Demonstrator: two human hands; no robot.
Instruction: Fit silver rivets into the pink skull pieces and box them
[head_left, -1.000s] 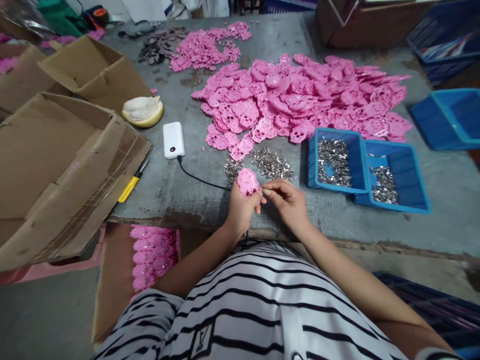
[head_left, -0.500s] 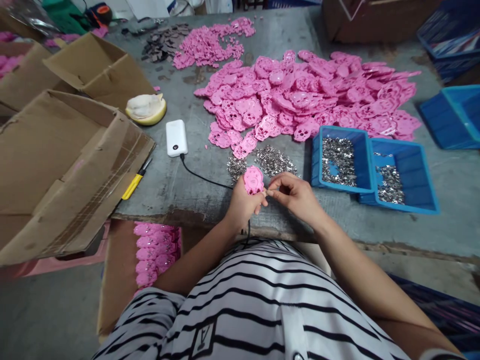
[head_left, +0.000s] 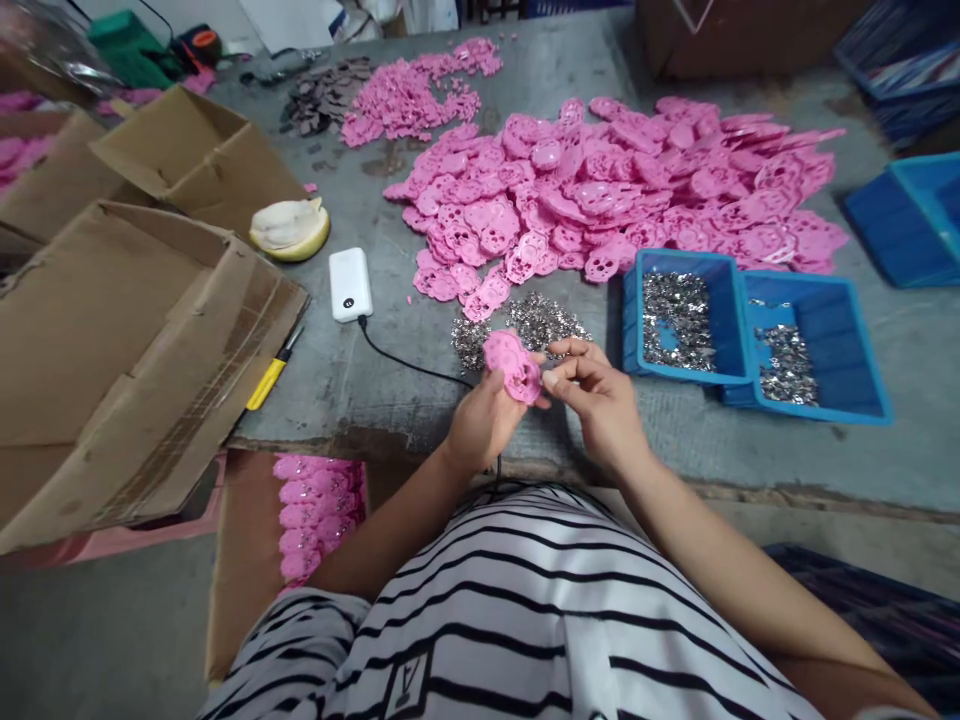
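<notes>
A pink plastic piece (head_left: 513, 366) with cut-out holes lies in my left hand (head_left: 484, 420), the thumb pressed over its lower edge. Close on its right is my right hand (head_left: 600, 400), thumb and forefinger pinched together near the piece's edge. Whatever sits between those fingertips is too small to make out. Just behind both hands lie small heaps of shiny metal parts (head_left: 546, 318). Farther back spreads a large pile of similar pink pieces (head_left: 600, 185).
Two blue bins (head_left: 686, 372) with metal parts stand at the right. On the left are a white power bank (head_left: 350, 285) with a black cable, a yellow-handled cutter (head_left: 266, 383), a fruit half (head_left: 291, 230) and open cardboard boxes (head_left: 135, 350). Below the table edge, a box holds pink pieces (head_left: 319, 515).
The pink piece has turned in my left hand, from upright to tilted, showing more of its holed end. My right hand has shifted slightly right and lower.
</notes>
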